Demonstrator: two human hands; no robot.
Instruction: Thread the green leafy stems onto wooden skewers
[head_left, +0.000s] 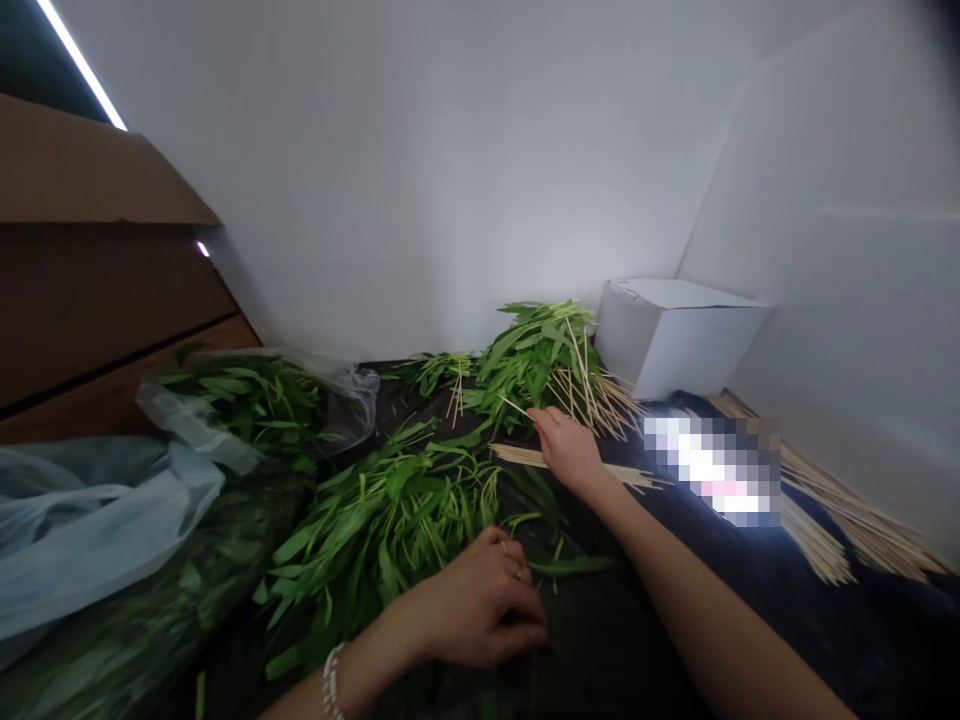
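Note:
My left hand [476,598] is curled with its fingers pinched on a long green leaf [570,567] at the near edge of a loose heap of leafy greens [390,520] on the black surface. My right hand [568,445] reaches forward to a pile of greens threaded on thin wooden skewers [544,365]. Its fingers pinch a single wooden skewer [516,406] that points left. A small bundle of bare skewers [525,456] lies just under that hand.
A clear plastic bag [97,510] with more greens [247,400] lies at the left. A white box [675,335] stands in the back corner. Many bare skewers [840,515] lie along the right wall. A brown cardboard box [82,270] is at far left.

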